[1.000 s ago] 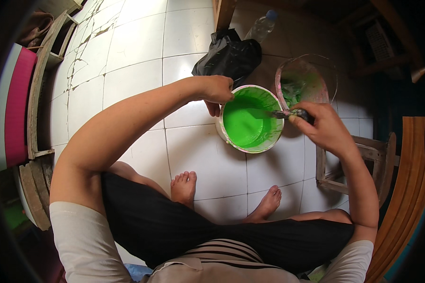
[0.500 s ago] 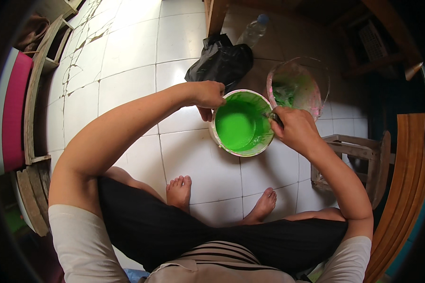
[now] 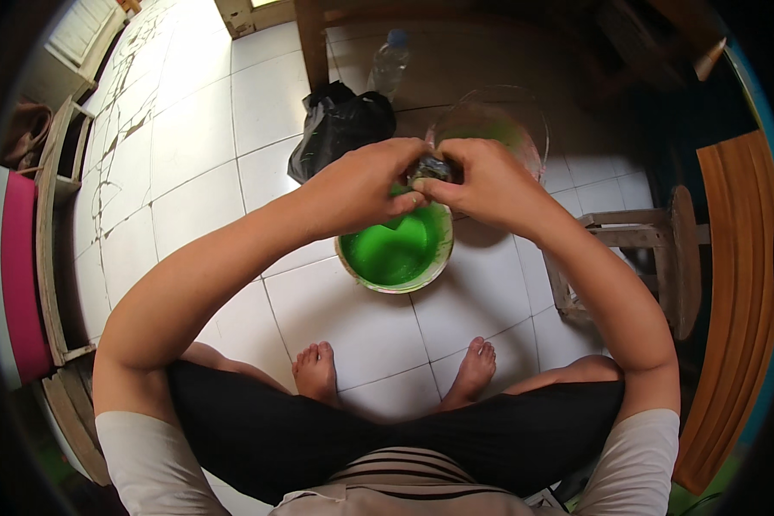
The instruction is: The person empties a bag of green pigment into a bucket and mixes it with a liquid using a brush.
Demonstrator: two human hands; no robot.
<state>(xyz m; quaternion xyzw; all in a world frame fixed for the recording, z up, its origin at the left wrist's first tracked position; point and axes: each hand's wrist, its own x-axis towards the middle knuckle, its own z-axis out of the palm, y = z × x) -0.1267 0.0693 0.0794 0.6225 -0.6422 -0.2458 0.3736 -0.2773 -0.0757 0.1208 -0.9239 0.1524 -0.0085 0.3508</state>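
Above the far rim of a white bucket point(image 3: 440, 258) my two hands meet. Bright green liquid point(image 3: 391, 249), like paint, lies inside it. My right hand point(image 3: 490, 182) is closed round a small dark, shiny thing point(image 3: 434, 169), whose kind I cannot make out. My left hand point(image 3: 378, 182) reaches the same thing from the other side, fingers bent against it. Both hands hide part of the bucket's far edge. Just behind my right hand stands a second bucket point(image 3: 525, 142), green-smeared inside, with a thin wire handle.
A black plastic bag point(image 3: 340, 129) and a clear bottle with a blue cap point(image 3: 389, 64) are beyond my left hand. At the right stand a small wooden stool point(image 3: 632, 236) and a wooden panel point(image 3: 735, 292). My bare feet point(image 3: 316, 371) rest on the white tiles.
My left hand has left the bucket's rim and joined my right hand at the dark thing. My right hand has brought that thing from the bucket's right edge to above its far rim.
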